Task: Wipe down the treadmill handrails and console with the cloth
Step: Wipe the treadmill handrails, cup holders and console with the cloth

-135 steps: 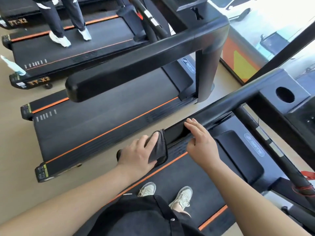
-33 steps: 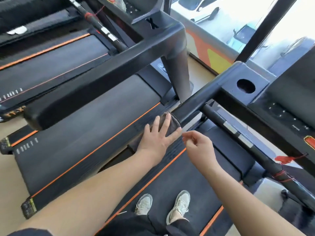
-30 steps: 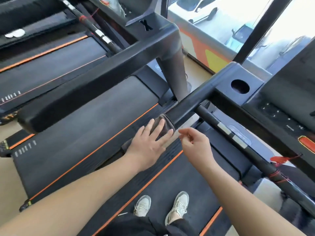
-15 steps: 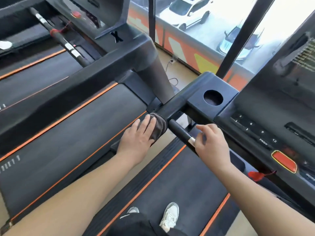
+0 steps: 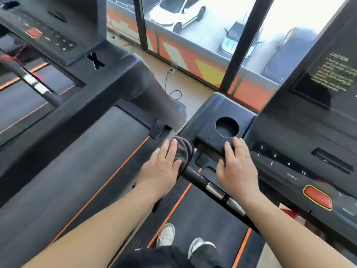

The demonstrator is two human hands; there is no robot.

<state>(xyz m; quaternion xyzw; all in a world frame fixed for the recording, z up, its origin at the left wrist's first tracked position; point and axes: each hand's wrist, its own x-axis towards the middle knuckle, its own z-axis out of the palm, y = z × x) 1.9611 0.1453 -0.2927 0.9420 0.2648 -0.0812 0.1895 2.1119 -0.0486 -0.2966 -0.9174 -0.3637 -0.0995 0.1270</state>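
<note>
Partly under left grip (image 5: pixel 162 167), cloth (image 5: pixel 185 151).

The console (image 5: pixel 301 132) is walling off the right, the cup holder block (image 5: pixel 210 111) is standing ahead, the grip bar (image 5: pixel 197 178) is crossing underneath; room is opening over the belt (image 5: pixel 208 215).

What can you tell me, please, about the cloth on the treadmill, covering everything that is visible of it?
The cloth is dark grey-brown and plush, like microfibre. It is bunched into soft folds and draped over the top end of the black handrail bar, just below the console corner with the round cup hole. The left hand lies flat on it with fingers straight, covering its left part. The right hand does not touch it.
</note>
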